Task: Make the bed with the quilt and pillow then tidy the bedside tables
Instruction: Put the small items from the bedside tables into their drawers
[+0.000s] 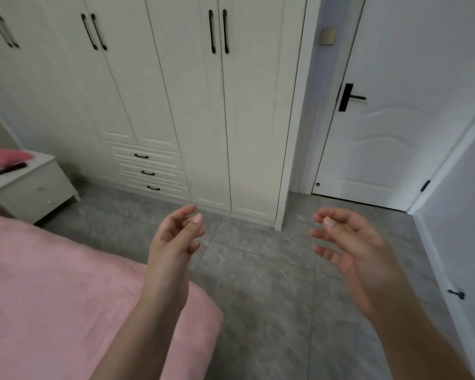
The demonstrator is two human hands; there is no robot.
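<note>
Pink fuzzy bed cover point(52, 283) corner over grey marble-look tiled floor point(258, 270), cream panelled wardrobe point(176, 91) behind, white bedside table point(36, 187), left hand point(173, 242) and right hand point(351, 248) empty, fingers loosely curled.

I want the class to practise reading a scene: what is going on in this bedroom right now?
A person stands at the corner of a bed covered in pink fabric, facing a white wardrobe. The left hand and the right hand are raised over the grey floor, fingers loosely curled, holding nothing. A white bedside table by the bed carries a pink-and-green object and a dark, flat object. No pillow is in view.
</note>
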